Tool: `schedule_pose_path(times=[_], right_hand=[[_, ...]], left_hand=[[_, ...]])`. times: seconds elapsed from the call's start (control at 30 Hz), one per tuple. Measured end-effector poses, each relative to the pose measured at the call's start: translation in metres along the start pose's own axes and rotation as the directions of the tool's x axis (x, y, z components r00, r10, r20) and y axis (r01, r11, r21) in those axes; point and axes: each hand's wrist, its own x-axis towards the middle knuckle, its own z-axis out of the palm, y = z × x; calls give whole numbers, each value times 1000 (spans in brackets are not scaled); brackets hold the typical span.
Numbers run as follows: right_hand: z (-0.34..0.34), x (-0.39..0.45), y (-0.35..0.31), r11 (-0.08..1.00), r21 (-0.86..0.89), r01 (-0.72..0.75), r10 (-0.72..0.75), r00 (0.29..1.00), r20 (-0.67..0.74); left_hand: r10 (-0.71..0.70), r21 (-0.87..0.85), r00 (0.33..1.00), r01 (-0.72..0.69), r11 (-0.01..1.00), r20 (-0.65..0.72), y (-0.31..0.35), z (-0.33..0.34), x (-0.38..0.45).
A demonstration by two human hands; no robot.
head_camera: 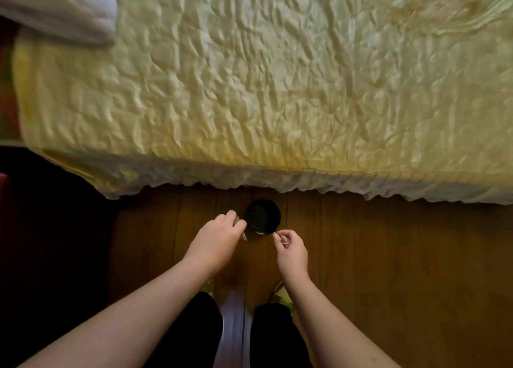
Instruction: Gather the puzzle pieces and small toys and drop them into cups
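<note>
A dark cup (263, 216) stands on the wooden floor just in front of the bed's edge, its inside too dark to see. My left hand (219, 238) hovers at the cup's left rim, fingers curled round pale flat pieces (244, 237), one of which sticks out below the fingers. My right hand (291, 249) is at the cup's lower right rim and pinches a small pale piece (284, 239) between thumb and fingers. What the pieces show cannot be made out.
A bed with a crumpled cream cover (277, 90) fills the upper view, with a white pillow (58, 7) at the top left. The wooden floor (388, 256) spreads to the right. My legs and feet are below, and the left side lies in deep shadow.
</note>
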Motion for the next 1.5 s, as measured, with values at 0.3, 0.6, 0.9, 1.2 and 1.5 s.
schedule_pose_path(times=[0.3, 0.6, 0.9, 1.2, 1.5], right_hand=[[65, 110, 77, 998, -1, -66, 66, 998, 1], [100, 183, 106, 1000, 23, -14, 14, 1000, 0], [99, 187, 111, 998, -60, 0, 8, 991, 133], [86, 177, 113, 998, 31, 62, -64, 995, 70], [51, 147, 103, 1000, -24, -8, 11, 993, 118]], left_hand=[[-72, -42, 991, 77, 996, 110, -31, 126, 57], [-140, -141, 983, 157, 978, 122, -61, 183, 90], [-157, -170, 977, 181, 969, 147, -55, 189, 95], [-112, -177, 982, 139, 974, 153, -36, 197, 117], [-61, -14, 987, 64, 998, 149, -8, 177, 121]])
